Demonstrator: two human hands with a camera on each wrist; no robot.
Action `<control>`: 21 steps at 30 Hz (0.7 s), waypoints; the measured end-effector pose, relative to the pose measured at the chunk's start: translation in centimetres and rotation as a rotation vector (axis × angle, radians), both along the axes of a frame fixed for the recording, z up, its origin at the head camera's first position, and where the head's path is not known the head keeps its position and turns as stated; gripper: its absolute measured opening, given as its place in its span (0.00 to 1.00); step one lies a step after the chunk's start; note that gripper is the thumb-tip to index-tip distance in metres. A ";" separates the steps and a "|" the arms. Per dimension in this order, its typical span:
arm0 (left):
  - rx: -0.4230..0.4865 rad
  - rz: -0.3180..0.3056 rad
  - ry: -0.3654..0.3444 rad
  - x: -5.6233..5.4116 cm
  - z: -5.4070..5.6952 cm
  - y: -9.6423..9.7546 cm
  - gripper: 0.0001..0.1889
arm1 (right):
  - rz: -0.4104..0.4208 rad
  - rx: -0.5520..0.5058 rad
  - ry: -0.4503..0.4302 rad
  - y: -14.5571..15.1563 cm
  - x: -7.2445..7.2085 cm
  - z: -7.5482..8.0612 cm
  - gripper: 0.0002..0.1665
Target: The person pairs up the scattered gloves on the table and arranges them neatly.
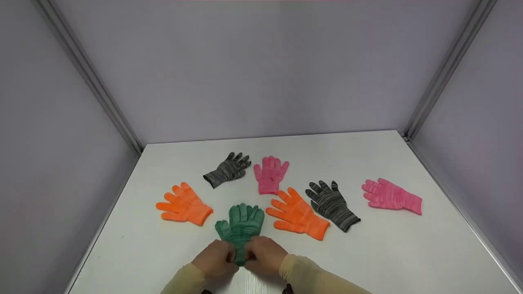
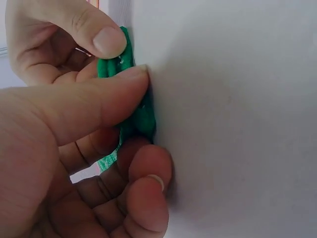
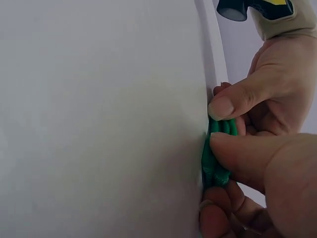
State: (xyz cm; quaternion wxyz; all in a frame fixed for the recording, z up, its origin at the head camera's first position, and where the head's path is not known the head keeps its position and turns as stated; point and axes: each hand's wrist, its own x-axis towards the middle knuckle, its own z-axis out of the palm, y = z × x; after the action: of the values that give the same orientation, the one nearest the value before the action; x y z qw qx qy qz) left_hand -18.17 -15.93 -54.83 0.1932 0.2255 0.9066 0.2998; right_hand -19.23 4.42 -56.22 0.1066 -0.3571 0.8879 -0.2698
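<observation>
Sleeves (image 1: 314,275): pale yellowish fabric is covering both wrists at the bottom of the head view.
Left hand (image 1: 215,258): thumb and curled fingers are pinching the left side of the green cuff, lower centre.
Right hand (image 1: 265,255): thumb and curled fingers are pinching the cuff's right side, just beside the left hand.
Green knit glove (image 1: 241,222): is lying lower centre, fingers pointing up the frame; its cuff is showing several layers, though whether one glove or two cannot be told.
Orange gloves: one (image 1: 300,216) is lying right of the green, the other (image 1: 186,206) to its left.
Dark striped gloves: one (image 1: 333,206) is lying beside the right-hand orange glove, another (image 1: 229,169) above centre-left.
Pink gloves: one (image 1: 392,196) is resting at the right, another (image 1: 270,175) near the centre.
Back wall (image 1: 261,73): plain grey panel is filling the upper frame.
</observation>
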 end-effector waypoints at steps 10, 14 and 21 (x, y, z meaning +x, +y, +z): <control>-0.001 0.368 -0.030 -2.2 0.5 -0.4 0.14 | 0.013 -0.028 -0.141 0.1 -0.9 0.0 0.09; 0.012 0.471 -0.083 -2.7 -0.1 -0.4 0.15 | 0.032 -0.032 -0.156 0.0 -1.1 0.0 0.08; 0.076 0.565 -0.079 -2.8 -0.5 -0.3 0.15 | 0.026 -0.045 -0.188 0.0 -1.0 0.0 0.08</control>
State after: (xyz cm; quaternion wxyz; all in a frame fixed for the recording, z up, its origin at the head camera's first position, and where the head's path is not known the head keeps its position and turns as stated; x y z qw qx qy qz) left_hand -21.02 -16.27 -55.28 0.1286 -0.0407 0.9133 0.3843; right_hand -20.20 4.43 -56.22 0.1851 -0.3440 0.8630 -0.3204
